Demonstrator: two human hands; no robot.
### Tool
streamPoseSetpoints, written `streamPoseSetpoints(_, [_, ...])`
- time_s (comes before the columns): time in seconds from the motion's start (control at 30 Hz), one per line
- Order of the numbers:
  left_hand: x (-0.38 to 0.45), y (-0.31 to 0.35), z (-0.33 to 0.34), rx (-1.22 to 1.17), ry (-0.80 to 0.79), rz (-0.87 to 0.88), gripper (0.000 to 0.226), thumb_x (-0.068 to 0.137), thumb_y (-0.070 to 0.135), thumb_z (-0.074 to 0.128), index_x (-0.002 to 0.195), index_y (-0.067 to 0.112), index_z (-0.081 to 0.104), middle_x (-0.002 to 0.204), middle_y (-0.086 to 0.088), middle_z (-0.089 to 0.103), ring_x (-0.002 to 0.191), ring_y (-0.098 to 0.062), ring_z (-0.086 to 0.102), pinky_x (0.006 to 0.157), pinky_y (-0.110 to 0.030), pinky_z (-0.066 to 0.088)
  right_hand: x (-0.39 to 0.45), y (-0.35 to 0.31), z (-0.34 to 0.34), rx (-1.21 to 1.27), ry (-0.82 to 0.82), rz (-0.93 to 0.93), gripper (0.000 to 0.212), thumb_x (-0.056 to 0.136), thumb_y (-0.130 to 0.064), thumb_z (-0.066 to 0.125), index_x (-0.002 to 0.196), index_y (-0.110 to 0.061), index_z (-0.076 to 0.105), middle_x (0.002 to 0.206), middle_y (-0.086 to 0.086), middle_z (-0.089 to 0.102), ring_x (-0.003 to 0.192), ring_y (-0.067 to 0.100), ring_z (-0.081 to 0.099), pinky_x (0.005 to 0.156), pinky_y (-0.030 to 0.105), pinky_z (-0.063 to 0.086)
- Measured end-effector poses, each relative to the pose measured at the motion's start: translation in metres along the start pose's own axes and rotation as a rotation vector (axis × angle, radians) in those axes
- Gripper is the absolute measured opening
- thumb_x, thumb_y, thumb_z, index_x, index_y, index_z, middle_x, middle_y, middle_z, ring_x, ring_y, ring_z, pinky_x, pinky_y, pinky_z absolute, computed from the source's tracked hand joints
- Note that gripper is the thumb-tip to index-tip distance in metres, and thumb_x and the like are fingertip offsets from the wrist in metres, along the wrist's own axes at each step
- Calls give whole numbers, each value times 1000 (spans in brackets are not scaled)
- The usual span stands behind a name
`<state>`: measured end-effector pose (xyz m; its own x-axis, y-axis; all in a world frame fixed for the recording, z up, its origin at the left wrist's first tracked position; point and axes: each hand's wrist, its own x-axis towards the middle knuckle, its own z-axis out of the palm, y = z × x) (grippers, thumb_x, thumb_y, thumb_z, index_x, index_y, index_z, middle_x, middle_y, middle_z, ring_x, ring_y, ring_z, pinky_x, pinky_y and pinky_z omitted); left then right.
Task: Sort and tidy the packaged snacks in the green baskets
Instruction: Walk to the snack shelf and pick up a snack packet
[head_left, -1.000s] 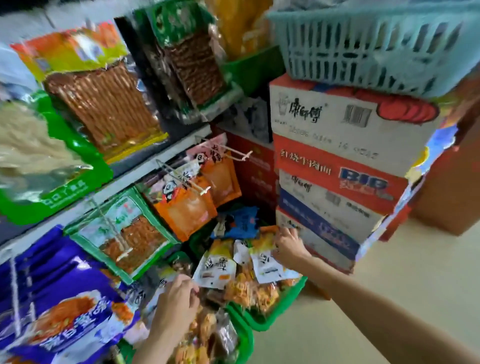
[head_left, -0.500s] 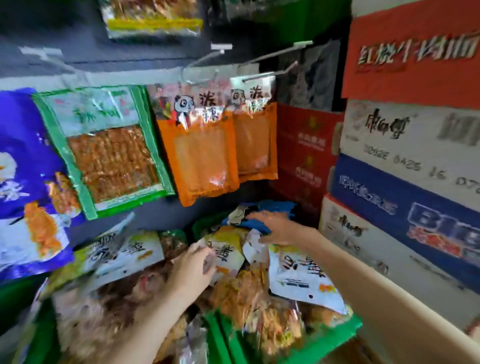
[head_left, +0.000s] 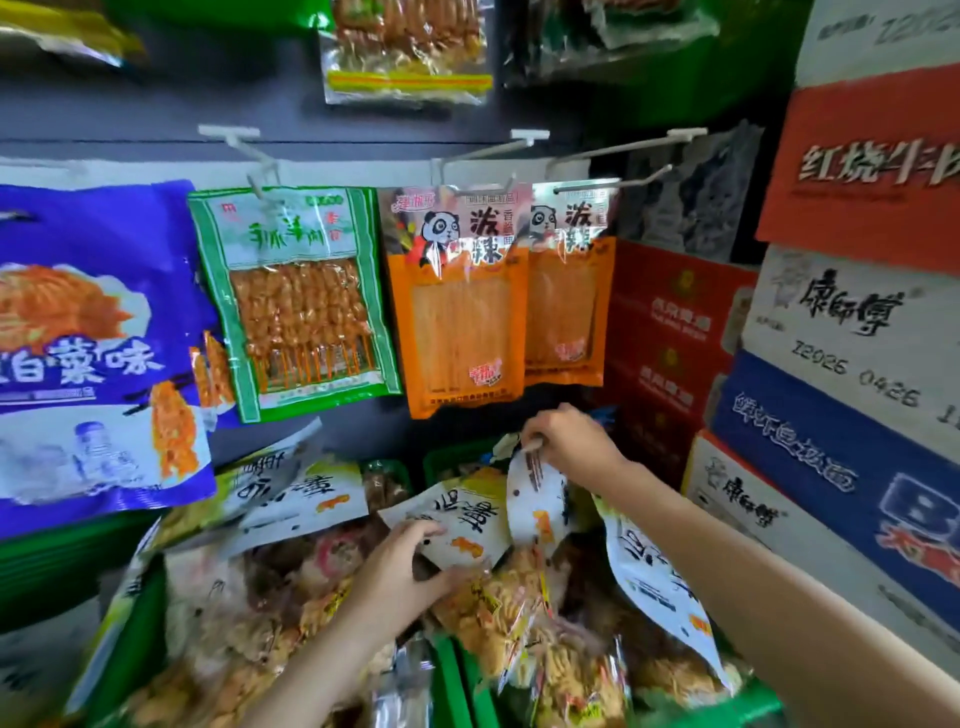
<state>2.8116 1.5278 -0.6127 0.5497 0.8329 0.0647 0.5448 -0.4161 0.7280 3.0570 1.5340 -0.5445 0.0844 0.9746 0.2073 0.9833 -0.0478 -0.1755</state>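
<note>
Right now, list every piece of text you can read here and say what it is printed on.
"康師傅": white carton in the stack on the right.
"Z2026 0426": same white carton.
"红烧": red carton above it.
"白菜味": purple bag on the left.
Orange panda packets, green skewer packet, basket snack packs: large characters, too blurred or twisted to read.

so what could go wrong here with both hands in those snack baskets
The right hand pinches only the top edge of a white snack pack, so it could slip back into the pile. The right green basket is heaped, and a white pack leans over its right side; shifting the pile may tip it out. The left hand grips another white pack and could crush it.
</note>
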Motion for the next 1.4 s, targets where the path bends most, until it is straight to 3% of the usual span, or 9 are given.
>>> streamPoseSetpoints(0.1, [6, 29, -5, -198, -72, -71, 86, 54, 72, 69, 126, 39, 35, 120, 19, 44, 114, -4, 44, 85, -20, 36, -1, -14, -50, 280, 221, -39, 15, 91, -11, 57, 98, -10, 70, 91, 3, 68, 77, 12, 56, 68, 24, 43])
streamPoseSetpoints(0.27, [12, 48, 6, -496, 108, -52, 59, 75, 33, 73, 126, 31, 43, 110, 16, 57, 110, -9, 53, 81, -16, 42, -13, -34, -72, 459, 353, -86, 23, 90, -12, 57, 79, 8, 60, 65, 11, 62, 59, 12, 57, 52, 19, 32])
streamPoseSetpoints(0.43, [11, 40, 2, -584, 357, -99, 13, 79, 21, 72, 79, 29, 62, 76, 15, 67, 84, -19, 65, 72, -27, 45, -37, -19, -68, 798, -82, 55, 39, 91, -18, 58, 127, -8, 48, 122, 13, 58, 98, 18, 62, 82, 30, 55])
streamPoseSetpoints(0.63, [2, 15, -17, -613, 465, -227, 7, 85, 29, 66, 88, 23, 63, 86, 6, 67, 88, -21, 62, 80, -31, 43, -108, 4, -22, -224, -902, 120, 101, 78, -55, 65, 150, -20, 4, 156, 2, 13, 140, 25, 25, 112, 37, 27])
streamPoseSetpoints(0.77, [-8, 2, -14, -501, 453, -230, 14, 88, 20, 59, 102, 20, 57, 92, 1, 64, 96, -26, 60, 80, -32, 42, -118, -11, 0, -390, -438, 93, 43, 90, -4, 46, 133, -10, 40, 124, 13, 54, 108, 31, 58, 82, 37, 52])
streamPoseSetpoints(0.97, [-13, 13, -19, -459, 324, -125, 64, 87, 21, 64, 143, 18, 33, 121, 9, 51, 110, -18, 54, 95, -33, 42, -52, -47, -85, 1027, -112, 414, 55, 88, 4, 55, 136, -12, 34, 80, 7, 62, 52, 15, 65, 47, 19, 53])
streamPoseSetpoints(1.07, [-16, 14, -18, -509, 236, -138, 54, 88, 16, 62, 136, 30, 39, 112, 13, 53, 112, -16, 51, 90, -32, 41, -28, -82, -88, 1498, -125, 433, 48, 93, 9, 40, 138, -5, 29, 102, 25, 64, 72, 26, 72, 57, 24, 58])
streamPoseSetpoints(1.23, [-11, 7, -38, -954, 142, -293, 72, 59, 6, 69, 127, 18, 48, 121, -13, 57, 101, -21, 52, 74, -31, 43, -5, -122, -51, 1832, -154, 473, 34, 98, 8, 27, 131, 4, 29, 123, 38, 49, 99, 46, 62, 52, 32, 58])
streamPoseSetpoints(1.4, [-18, 6, -42, -763, 243, -189, 26, 77, 17, 73, 94, 31, 60, 87, 21, 66, 91, -5, 59, 73, -15, 42, -3, -145, -35, 1771, -331, 390, 25, 94, 7, 41, 118, 16, 41, 98, 37, 60, 95, 46, 64, 58, 26, 59])
